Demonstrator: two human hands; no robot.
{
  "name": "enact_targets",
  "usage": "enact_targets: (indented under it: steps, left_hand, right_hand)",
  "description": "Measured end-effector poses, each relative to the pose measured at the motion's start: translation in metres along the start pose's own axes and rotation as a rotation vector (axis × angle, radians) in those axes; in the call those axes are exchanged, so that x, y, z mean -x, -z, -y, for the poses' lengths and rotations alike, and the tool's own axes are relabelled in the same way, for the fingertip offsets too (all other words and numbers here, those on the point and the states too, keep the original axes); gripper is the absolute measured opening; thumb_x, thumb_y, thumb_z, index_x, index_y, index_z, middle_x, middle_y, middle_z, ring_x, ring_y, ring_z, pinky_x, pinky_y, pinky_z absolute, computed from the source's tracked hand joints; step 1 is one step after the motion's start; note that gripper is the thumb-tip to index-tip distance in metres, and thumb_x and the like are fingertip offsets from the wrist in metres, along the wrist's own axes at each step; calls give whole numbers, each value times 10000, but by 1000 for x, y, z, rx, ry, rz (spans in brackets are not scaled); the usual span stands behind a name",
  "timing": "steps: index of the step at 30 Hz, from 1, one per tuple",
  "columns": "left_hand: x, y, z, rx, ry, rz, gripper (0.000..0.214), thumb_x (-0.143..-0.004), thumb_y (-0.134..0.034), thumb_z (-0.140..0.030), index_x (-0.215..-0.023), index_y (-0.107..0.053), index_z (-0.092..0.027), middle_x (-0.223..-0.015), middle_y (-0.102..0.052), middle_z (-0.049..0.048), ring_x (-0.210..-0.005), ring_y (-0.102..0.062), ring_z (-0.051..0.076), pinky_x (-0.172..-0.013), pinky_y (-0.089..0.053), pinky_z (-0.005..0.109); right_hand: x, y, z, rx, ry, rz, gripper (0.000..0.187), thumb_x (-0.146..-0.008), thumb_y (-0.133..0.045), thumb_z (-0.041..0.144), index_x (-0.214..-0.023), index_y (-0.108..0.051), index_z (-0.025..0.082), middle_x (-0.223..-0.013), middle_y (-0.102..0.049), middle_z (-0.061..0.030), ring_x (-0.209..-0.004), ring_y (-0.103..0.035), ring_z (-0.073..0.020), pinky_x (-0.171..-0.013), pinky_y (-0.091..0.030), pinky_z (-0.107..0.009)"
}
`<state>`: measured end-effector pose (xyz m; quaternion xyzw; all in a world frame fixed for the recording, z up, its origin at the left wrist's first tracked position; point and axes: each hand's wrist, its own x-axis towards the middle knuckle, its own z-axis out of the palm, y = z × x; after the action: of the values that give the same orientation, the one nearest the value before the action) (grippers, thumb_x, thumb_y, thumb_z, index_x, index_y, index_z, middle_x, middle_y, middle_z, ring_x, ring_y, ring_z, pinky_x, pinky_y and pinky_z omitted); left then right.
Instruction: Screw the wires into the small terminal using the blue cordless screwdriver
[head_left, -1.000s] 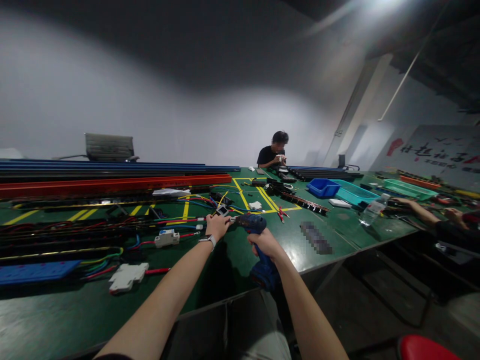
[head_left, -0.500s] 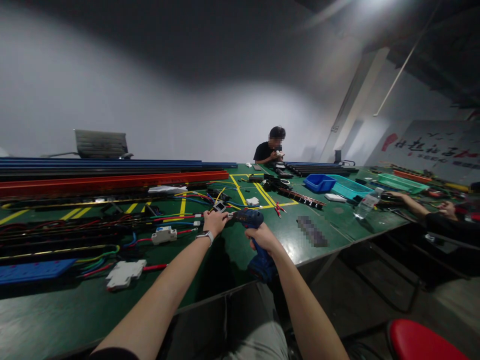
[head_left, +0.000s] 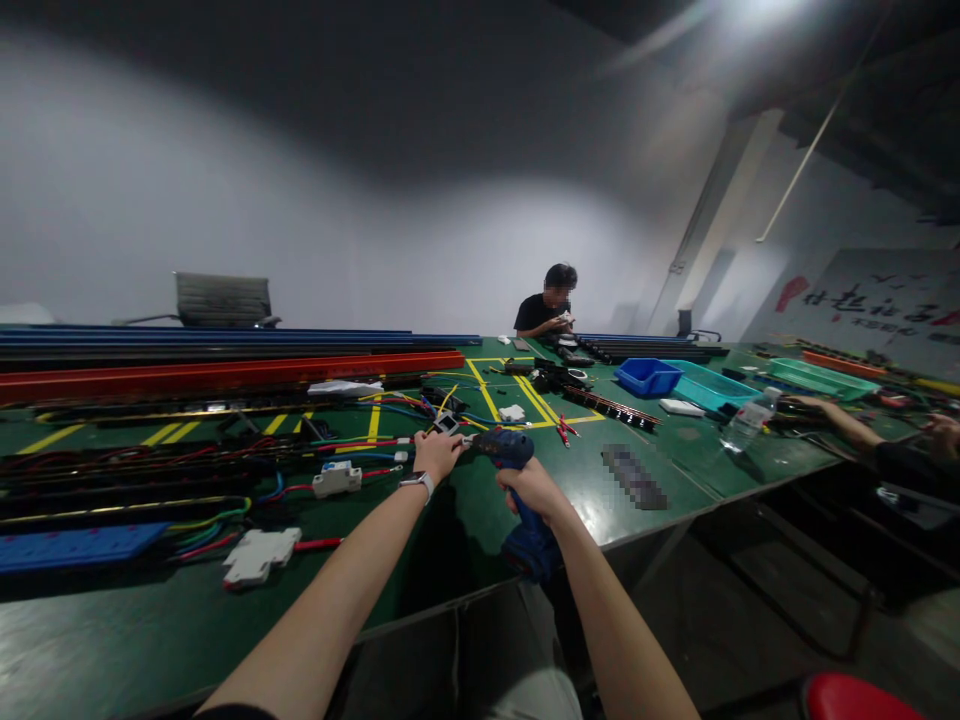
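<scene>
My right hand (head_left: 536,492) is wrapped round the grip of a blue cordless drill (head_left: 534,545), whose nose points left. Its tip meets a small dark part with a pale face (head_left: 445,423), which my left hand (head_left: 438,454) grips with closed fingers. Exactly where the bit touches is too small to make out. Coloured wires run about this part. Left of my left hand lies a white circuit breaker (head_left: 337,479) with a red lead, and nearer me another white breaker (head_left: 261,556) with a thick red cable.
Red pliers (head_left: 564,431) and a blurred dark object (head_left: 634,477) lie right of the drill. Farther off are a blue bin (head_left: 648,377), a turquoise tray (head_left: 716,388) and a water bottle (head_left: 750,420). Long red rails (head_left: 232,377) line the left. One person (head_left: 546,305) sits opposite; another's arm (head_left: 844,420) reaches in at right.
The whole view has shifted slightly, so things appear a little lower and farther right. Both hands keep their holds on the drill and the small part.
</scene>
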<state>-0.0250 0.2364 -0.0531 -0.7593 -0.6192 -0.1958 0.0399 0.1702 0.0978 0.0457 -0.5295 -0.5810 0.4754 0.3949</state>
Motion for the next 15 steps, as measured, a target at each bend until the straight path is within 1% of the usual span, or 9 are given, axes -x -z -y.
enact_targets:
  steps: [6, 15]
  left_hand:
    - [0, 1, -1, 11, -7, -2, 388, -940, -398, -581, -1063, -704, -377, -1004, -730, 71, -1010, -576, 284, -941, -218, 483]
    - [1, 2, -1, 6, 4, 4, 387, -939, -398, -587, -1079, -699, -388, -1009, -731, 73, -1020, -578, 287, -941, -214, 482]
  right_hand:
    - [-1, 0, -1, 0, -12, -6, 83, -643, -557, 184, -656, -477, 201, -434, -411, 81, -338, -475, -112, -358, -310, -211]
    - [3, -1, 5, 13, -35, -19, 87, -639, -561, 177, -660, -480, 199, -437, -422, 78, -349, -474, -104, -369, -314, -206]
